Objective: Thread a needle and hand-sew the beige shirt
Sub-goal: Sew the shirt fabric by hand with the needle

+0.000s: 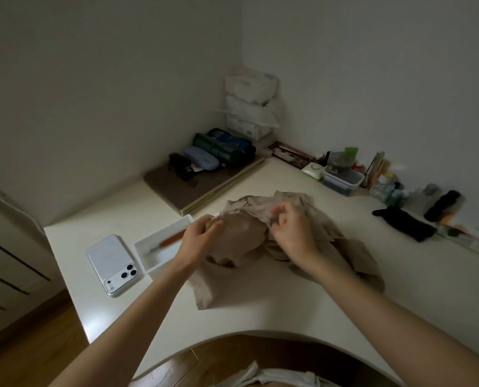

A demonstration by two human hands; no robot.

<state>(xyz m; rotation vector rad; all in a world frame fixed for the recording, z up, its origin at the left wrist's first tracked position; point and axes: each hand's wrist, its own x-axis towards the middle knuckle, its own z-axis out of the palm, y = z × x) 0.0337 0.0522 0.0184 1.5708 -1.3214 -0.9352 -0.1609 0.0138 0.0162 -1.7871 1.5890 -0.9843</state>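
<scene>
A: Closest to you, the white table [260, 314] curves in toward your body, and both your bare forearms reach out over it.

B: And there's the beige shirt [213, 286], crumpled in a heap mid-table, its near corner lying flat toward you.

A: Your left hand [202, 236] is on the heap's left side, fingers curled in, pinching a fold of the cloth.

B: Your right hand [291, 233] is on the other side, fingers bunched and gripping the fabric too. The cloth bulges up in a rounded hump between your two hands.

A: Left of your left wrist is a white tray [148, 261] with an orange-handled tool [172, 238] lying in it. Just beside that is a white phone [111, 263], face down, lenses toward you.

B: Off to your right, well apart from the shirt, a black pouch [406, 223] lies flat.

A: Farther back, a brown mat [174, 191] carries several cases, and a lidded clear box [343, 180] stands by the right wall.

B: Deepest in the corner are stacked tissue packs [250, 88].
</scene>
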